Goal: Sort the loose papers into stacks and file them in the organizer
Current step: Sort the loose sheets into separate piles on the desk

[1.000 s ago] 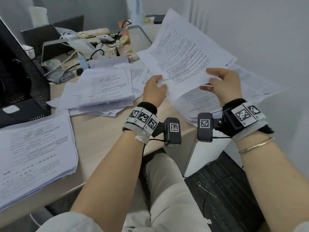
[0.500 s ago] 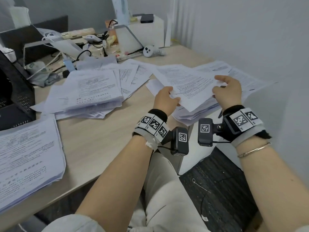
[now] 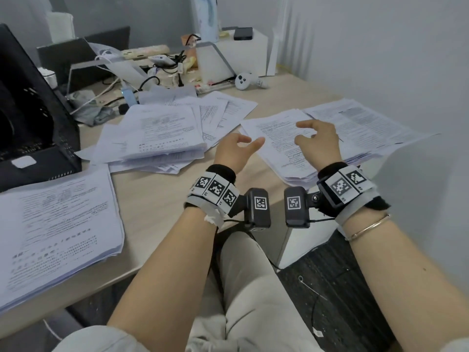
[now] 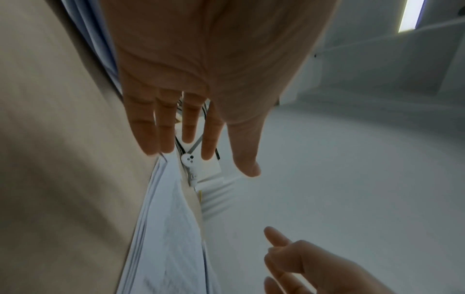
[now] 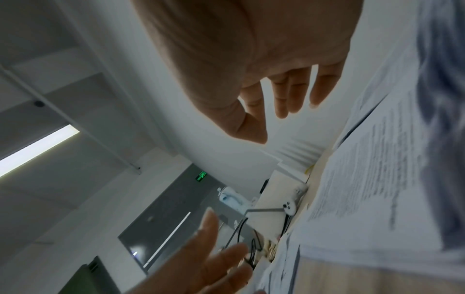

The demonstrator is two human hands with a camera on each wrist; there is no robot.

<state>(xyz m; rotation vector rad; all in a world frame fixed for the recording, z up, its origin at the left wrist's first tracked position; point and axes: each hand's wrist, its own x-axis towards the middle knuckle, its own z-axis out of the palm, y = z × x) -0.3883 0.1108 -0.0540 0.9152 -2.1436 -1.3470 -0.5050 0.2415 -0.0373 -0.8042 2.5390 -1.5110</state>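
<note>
Printed papers lie in three piles on the desk: a right stack, a messy middle pile and a near-left stack. The black mesh organizer stands at the far left. My left hand hovers open just left of the right stack, holding nothing. My right hand hovers open over that stack's top sheet. The left wrist view shows my left hand with straight fingers beside the stack's edge. In the right wrist view my right hand is spread above the printed sheet.
A white controller, a white box, cables and a power strip crowd the back of the desk. A white wall runs along the right. The desk's front edge is near my knees.
The sheet that both hands held up came down onto the right stack. Both hands let go of it and now hover open above the stack.
</note>
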